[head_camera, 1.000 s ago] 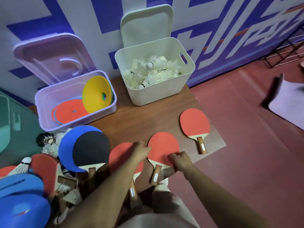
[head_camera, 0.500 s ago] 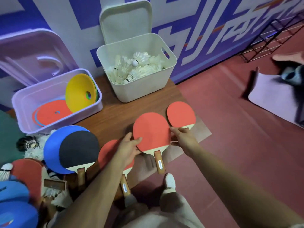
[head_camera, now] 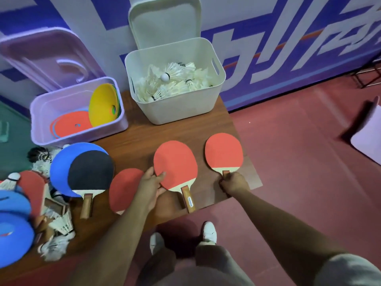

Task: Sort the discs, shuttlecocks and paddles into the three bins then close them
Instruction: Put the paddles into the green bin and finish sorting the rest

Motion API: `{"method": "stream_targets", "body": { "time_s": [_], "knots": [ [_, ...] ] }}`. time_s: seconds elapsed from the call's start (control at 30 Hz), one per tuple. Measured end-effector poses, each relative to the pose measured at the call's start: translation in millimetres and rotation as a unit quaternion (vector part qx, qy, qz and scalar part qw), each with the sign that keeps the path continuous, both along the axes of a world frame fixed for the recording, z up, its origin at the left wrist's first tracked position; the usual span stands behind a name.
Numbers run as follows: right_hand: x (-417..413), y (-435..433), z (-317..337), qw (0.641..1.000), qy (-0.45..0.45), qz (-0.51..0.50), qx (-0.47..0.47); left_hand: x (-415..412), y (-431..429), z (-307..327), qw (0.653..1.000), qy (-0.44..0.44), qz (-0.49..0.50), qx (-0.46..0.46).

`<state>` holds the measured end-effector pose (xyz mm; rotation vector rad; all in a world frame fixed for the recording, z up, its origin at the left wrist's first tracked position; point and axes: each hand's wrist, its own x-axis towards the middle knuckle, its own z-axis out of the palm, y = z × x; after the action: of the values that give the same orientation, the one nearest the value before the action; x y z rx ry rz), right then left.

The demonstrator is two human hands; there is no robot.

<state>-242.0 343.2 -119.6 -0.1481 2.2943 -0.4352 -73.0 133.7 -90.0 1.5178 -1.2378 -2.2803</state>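
L grip (head_camera: 151, 187) pinches mid paddle (head_camera: 175, 164) | R grip (head_camera: 235, 183) clasps rt paddle (head_camera: 223, 150) handle

left grip (head_camera: 151, 184) pinching, right grip (head_camera: 235, 182) curled closed.

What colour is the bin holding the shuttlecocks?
Off-white; the bin shows best in the head view.

The right hand (head_camera: 234, 183) is covering all but a stub of the right red paddle (head_camera: 223, 150)'s handle. The fingers of the left hand (head_camera: 150, 185) are slipping out of sight under the middle red paddle (head_camera: 175, 164). Its forearm is hiding the handle of a third red paddle (head_camera: 123, 188) just to its left. Between the hands, the handle label (head_camera: 190, 201) is showing too small to read. Far left of the left hand, blue discs (head_camera: 14, 240) are running off the edge, and loose shuttlecocks (head_camera: 59, 226) are blurring together.
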Motion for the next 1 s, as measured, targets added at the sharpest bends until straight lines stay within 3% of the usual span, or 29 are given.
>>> {"method": "stream_targets", "body": {
  "time_s": [0.1,0.17,0.23,0.33,0.5,0.83,0.93,1.0],
  "knots": [
    [-5,1,14,0.979,-0.074,-0.081,-0.172,-3,13,0,1.000,-0.013,0.018,0.000],
    [-2,1,27,0.935,-0.159,-0.148,-0.281,-7,19,3,0.999,-0.019,0.043,0.003],
    [4,-1,39,0.908,-0.213,-0.136,-0.334,-10,23,8,0.998,-0.016,0.062,0.008],
    [13,-8,49,0.923,-0.192,-0.056,-0.328,-11,25,17,0.996,-0.001,0.087,0.011],
    [30,-43,72,0.946,-0.073,0.152,-0.276,-2,21,36,0.987,0.059,0.149,-0.006],
    [86,-122,104,0.854,-0.047,0.404,-0.324,105,-2,80,0.948,0.111,0.295,-0.034],
    [110,-140,107,0.839,-0.072,0.418,-0.340,139,-10,91,0.932,0.131,0.334,-0.048],
    [128,-159,113,0.852,-0.103,0.367,-0.359,159,-16,97,0.916,0.154,0.366,-0.062]
  ]
}}
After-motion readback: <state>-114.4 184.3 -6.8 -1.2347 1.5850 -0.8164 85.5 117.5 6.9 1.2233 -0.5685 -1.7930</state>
